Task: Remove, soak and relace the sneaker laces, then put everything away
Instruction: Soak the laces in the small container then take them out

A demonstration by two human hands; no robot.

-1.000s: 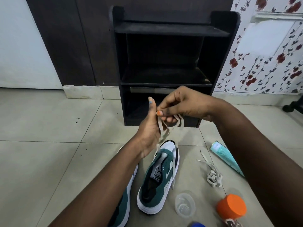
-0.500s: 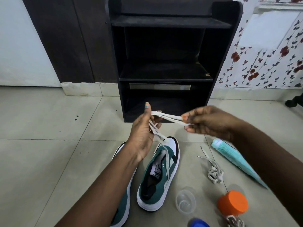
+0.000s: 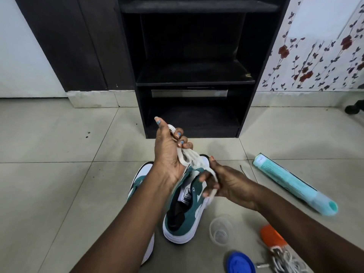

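Note:
A white lace (image 3: pixel 194 161) is wound round the fingers of my left hand (image 3: pixel 169 152), which grips it above the shoes. Just below and to the right, my right hand (image 3: pixel 222 184) pinches the lace's other stretch, and the lace runs taut between the two hands. Under them stands a green and white sneaker (image 3: pixel 184 211) on the floor, toe pointing away, with no lace in its eyelets. A second green sneaker (image 3: pixel 137 182) lies to its left, mostly hidden behind my left forearm.
A black shoe rack (image 3: pixel 195 75) stands against the wall ahead. On the tiles to the right lie a teal tube (image 3: pixel 291 184), a clear plastic cup (image 3: pixel 221 229), an orange-capped bottle (image 3: pixel 272 238), a blue lid (image 3: pixel 240 265) and a white cord bundle (image 3: pixel 285 261).
My right hand came down and inward from out at the right to just below my left hand. More of the lace is wrapped round my left fingers. The camera has tilted down.

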